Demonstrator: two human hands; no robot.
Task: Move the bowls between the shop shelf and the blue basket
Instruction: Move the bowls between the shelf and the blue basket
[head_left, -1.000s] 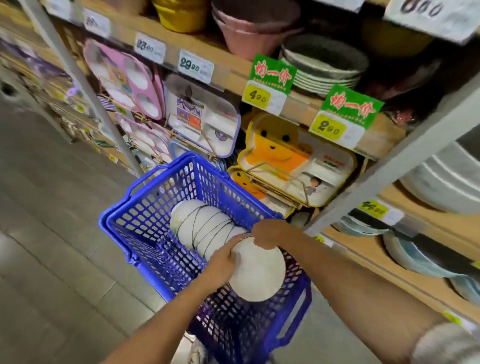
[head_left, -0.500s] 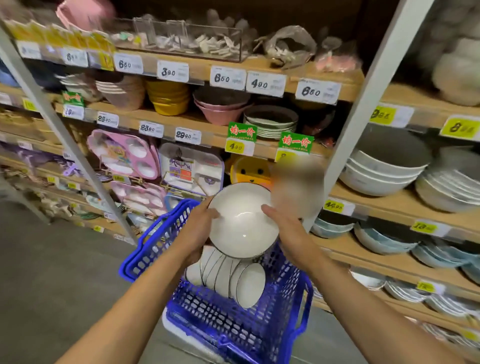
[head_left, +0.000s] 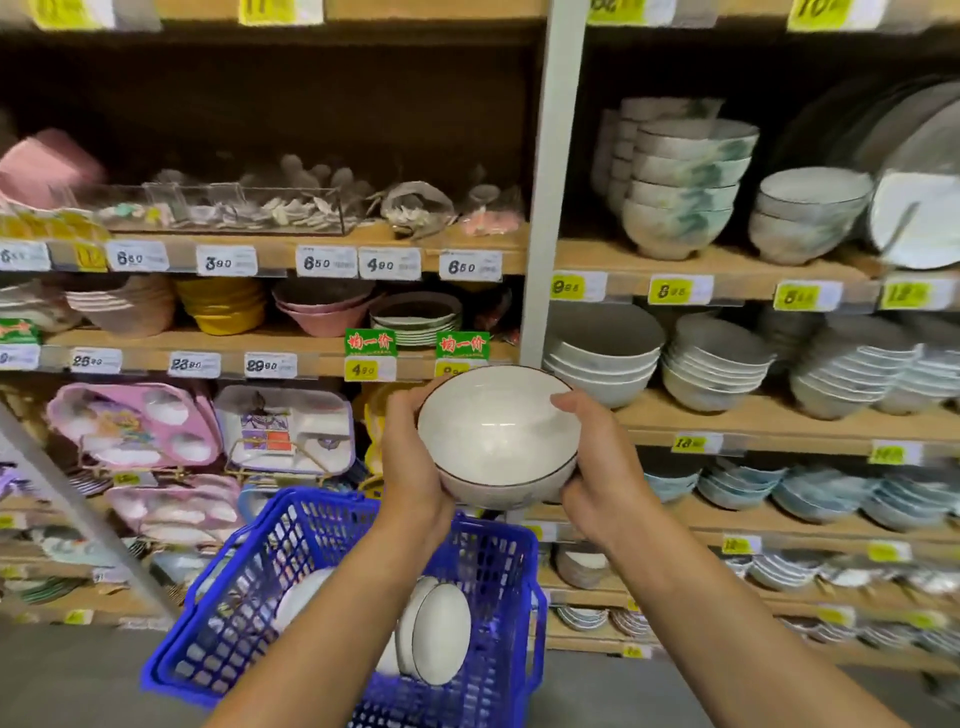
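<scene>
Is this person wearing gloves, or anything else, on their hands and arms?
No gloves. The left hand and the right hand are bare, with no ring, watch or bracelet that I can make out. The left forearm and the right forearm are uncovered as far as the picture's lower edge; no sleeve shows.

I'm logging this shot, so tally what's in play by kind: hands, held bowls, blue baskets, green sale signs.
Hands: 2, left hand and right hand
Held bowl: 1, gripped from both sides
Blue basket: 1
Green sale signs: 3, one cut off at the left edge
Total: 7
</scene>
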